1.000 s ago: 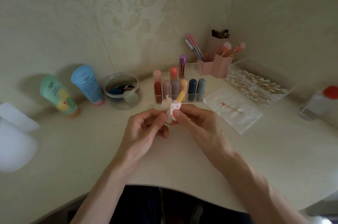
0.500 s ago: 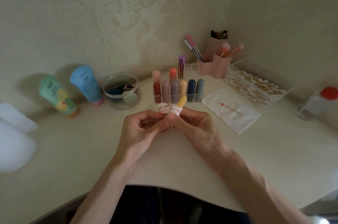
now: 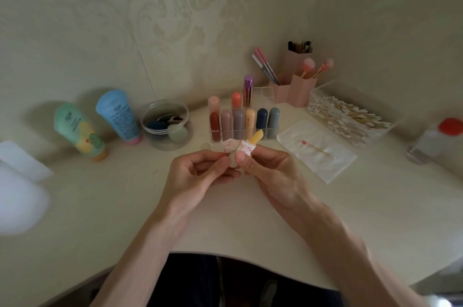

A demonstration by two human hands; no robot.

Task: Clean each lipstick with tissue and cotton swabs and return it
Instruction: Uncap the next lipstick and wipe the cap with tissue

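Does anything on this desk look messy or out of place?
Mostly tidy. A used cotton swab with a red-stained tip lies loose on the tissue sheet rather than in the swab box. The crumpled tissue in the hands carries red smears.

Just before the clear lipstick rack, the yellow lipstick wears white tissue blotched red. In the rack stand maroon, mauve, yellow, navy and grey tubes; behind them pink, orange and metallic purple.
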